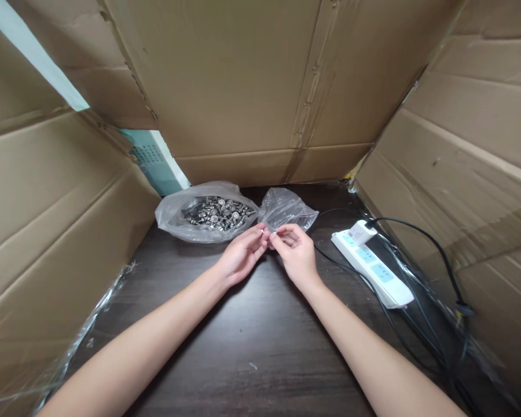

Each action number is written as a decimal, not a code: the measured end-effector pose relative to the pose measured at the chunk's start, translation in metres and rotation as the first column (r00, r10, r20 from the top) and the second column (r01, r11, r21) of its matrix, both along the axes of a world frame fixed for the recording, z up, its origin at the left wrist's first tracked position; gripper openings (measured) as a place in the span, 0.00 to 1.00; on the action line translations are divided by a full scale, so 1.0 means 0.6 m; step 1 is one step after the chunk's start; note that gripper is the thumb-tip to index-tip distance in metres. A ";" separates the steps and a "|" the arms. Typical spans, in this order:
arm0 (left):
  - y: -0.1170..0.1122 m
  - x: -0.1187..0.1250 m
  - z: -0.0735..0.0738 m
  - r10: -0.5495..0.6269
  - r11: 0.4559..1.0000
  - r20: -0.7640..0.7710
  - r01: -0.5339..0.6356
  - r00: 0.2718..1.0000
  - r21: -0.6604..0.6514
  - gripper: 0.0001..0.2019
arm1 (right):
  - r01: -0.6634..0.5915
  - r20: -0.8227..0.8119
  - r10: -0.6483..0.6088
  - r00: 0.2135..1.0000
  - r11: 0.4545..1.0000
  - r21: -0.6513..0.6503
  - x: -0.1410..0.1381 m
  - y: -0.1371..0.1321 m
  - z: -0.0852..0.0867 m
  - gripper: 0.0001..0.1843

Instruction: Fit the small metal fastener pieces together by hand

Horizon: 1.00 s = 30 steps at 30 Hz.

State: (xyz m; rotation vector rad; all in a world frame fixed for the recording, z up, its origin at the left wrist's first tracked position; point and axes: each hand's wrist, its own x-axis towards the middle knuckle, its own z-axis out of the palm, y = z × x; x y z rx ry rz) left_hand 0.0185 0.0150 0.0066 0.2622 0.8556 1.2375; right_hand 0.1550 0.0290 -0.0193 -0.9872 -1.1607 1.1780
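Note:
My left hand point(244, 255) and my right hand point(296, 252) meet over the dark tabletop point(243, 359), fingertips almost touching. Each is closed in a pinch on something small and shiny that I cannot make out. Just beyond the left hand lies an open clear plastic bag point(173, 223) full of small metal screw-like parts point(219, 213), some with round flat heads. A second clear plastic bag point(286, 208) rests right behind my fingers. What it contains, if anything, cannot be told.
On the right lies a white power strip point(373, 266) with a white plug adapter point(362, 232) in it. Black cables point(443, 255) run beside it. Cardboard walls point(243, 75) enclose the table at the back, left and right. Clear tape covers the side edges.

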 end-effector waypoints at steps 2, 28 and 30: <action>-0.004 0.005 -0.005 -0.004 1.000 -0.029 0.005 1.000 0.024 0.07 | 0.028 -0.046 -0.029 0.999 0.999 -0.027 -0.002 0.001 -0.001 0.17; 0.005 -0.047 -0.039 0.279 0.663 -0.879 0.585 0.385 0.467 0.12 | -0.068 0.190 0.054 0.980 0.995 0.072 0.005 0.001 -0.018 0.19; 0.006 -0.052 -0.040 0.283 0.688 -0.888 0.569 0.362 0.451 0.11 | -0.072 0.250 0.042 0.967 0.991 0.111 0.003 -0.001 -0.021 0.18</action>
